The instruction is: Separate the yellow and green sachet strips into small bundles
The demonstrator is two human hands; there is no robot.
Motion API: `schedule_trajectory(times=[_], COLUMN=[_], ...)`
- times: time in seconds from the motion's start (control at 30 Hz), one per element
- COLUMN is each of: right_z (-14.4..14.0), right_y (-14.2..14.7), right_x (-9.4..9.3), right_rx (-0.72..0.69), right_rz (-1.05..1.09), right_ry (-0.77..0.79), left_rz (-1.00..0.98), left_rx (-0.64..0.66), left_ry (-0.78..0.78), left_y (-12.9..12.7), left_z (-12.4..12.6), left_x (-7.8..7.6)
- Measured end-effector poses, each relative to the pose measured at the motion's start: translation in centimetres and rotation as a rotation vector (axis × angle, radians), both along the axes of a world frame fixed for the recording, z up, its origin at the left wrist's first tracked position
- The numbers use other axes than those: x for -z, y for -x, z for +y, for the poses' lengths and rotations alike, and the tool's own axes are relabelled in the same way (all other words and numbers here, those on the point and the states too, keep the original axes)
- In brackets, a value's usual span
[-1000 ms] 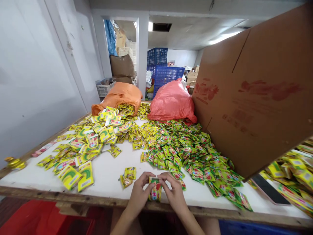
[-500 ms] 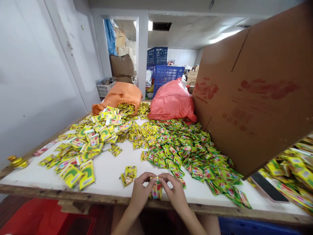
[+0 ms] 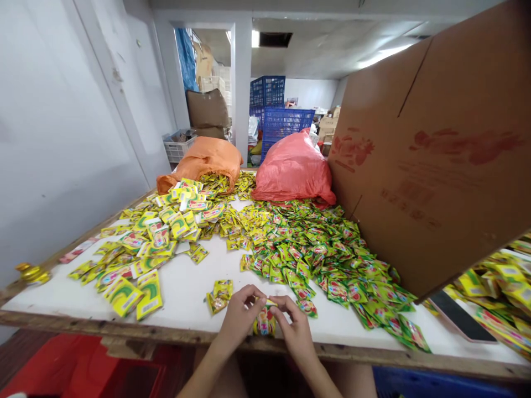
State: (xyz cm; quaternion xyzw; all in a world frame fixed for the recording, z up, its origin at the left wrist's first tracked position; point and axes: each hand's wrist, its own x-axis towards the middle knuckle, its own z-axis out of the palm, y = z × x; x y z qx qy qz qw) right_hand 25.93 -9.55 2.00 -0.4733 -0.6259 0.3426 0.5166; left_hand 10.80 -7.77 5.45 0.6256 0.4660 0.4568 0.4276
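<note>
At the table's front edge, my left hand (image 3: 244, 314) and my right hand (image 3: 293, 323) both pinch the top of a yellow packet (image 3: 264, 322) with red print. Its printed face is toward me, and the thumbs press near its upper edge. Just left of my hands lie a few small yellow sachets (image 3: 219, 296). To the right spreads a large heap of small green sachets (image 3: 327, 265). Larger flat yellow packets (image 3: 166, 226) are piled at the left, two of them near the front edge.
An orange bag (image 3: 207, 157) spills yellow sachets at the back, beside a red bag (image 3: 292, 168). A big cardboard box (image 3: 431, 160) leans over the right side. Near it lies a phone (image 3: 462, 317). A gold object (image 3: 32, 273) sits at the far left.
My hands stay on the same packet; the fingers of my left hand have shifted slightly at its top edge. The view has moved a little.
</note>
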Motion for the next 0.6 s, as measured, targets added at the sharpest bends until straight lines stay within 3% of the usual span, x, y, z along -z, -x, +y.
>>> schedule_trajectory(times=[0.13,0.3,0.47,0.6], right_z=[-0.3,-0.5,-0.4,-0.4], right_y=[0.3,0.8,0.5,0.4], right_x=[0.5,0.1,-0.2,0.2], right_rx=[0.010,0.002,-0.001,0.007], right_rz=[0.029,0.003,-0.018,-0.029], right_ry=[0.016,0.020,0.032,0.020], left_rz=[0.008,-0.058,-0.043,-0.007], left_rx=[0.050,0.022,0.046,0.081], left_ry=[-0.064,0.057,0.103,0.048], left_y=[0.6,0.5,0.1,0.6], left_z=[-0.6,-0.2,0.7,0.4], left_x=[0.1,1.1,0.2,0.0])
